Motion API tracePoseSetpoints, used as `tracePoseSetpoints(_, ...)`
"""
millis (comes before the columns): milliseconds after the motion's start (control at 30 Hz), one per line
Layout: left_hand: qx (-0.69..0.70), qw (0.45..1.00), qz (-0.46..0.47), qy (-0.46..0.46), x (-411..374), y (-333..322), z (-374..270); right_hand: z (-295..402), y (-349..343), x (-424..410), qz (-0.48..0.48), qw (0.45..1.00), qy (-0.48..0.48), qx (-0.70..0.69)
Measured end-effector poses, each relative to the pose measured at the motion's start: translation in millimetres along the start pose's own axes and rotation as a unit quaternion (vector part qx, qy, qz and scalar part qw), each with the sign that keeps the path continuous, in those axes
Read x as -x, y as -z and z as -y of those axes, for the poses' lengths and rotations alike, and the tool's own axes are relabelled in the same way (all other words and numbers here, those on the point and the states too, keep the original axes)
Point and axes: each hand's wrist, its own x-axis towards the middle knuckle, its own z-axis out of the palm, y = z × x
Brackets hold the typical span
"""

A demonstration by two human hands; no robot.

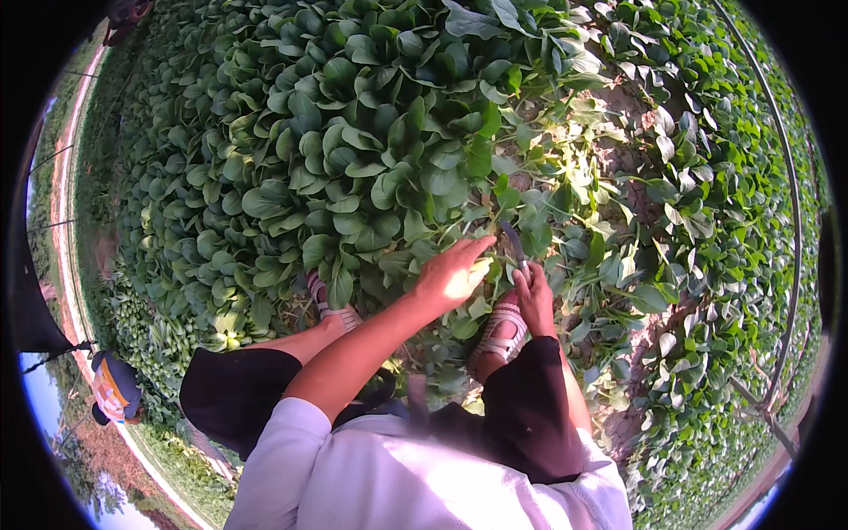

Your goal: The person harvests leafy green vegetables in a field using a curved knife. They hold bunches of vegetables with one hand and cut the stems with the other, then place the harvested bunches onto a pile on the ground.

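Note:
My right hand [535, 301] grips the pale handle of a small curved knife [513, 240]. Its dark blade points up and away from me, down among low leaves. My left hand [452, 275] reaches in from the left, its fingertips just left of the blade. Something pale and leafy shows by its thumb, but whether the fingers hold it is unclear. Dense heads of leafy greens [358, 146], resembling bok choy, stand right before my hands. Loose, flattened leaves [583, 245] lie to the right of the knife.
My shoes [500, 331] are planted among the plants. Cut greens [169, 338] lie piled at the left. Another person [114, 387] is bent over at the far left. A strip of bare soil [639, 371] and a curved metal pole [785, 152] run along the right.

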Motion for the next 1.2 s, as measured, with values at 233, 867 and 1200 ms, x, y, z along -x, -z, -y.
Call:
tracePoseSetpoints(233, -0.186, 0.973, 0.135, 0.036, 48, -33, 77, -29, 9, 1, 0.151, 0.973, 0.043, 0.168)
tracePoseSetpoints(867, -0.331, 0.932, 0.141, 0.051, 40, -14, 94, -55, -18, -7, 0.158, 0.939, 0.185, 0.244)
tracePoseSetpoints(1200, -0.294, 0.944, 0.079, 0.130, 30, 5, 84, -42, -5, -5, 0.116, 0.966, 0.141, 0.180)
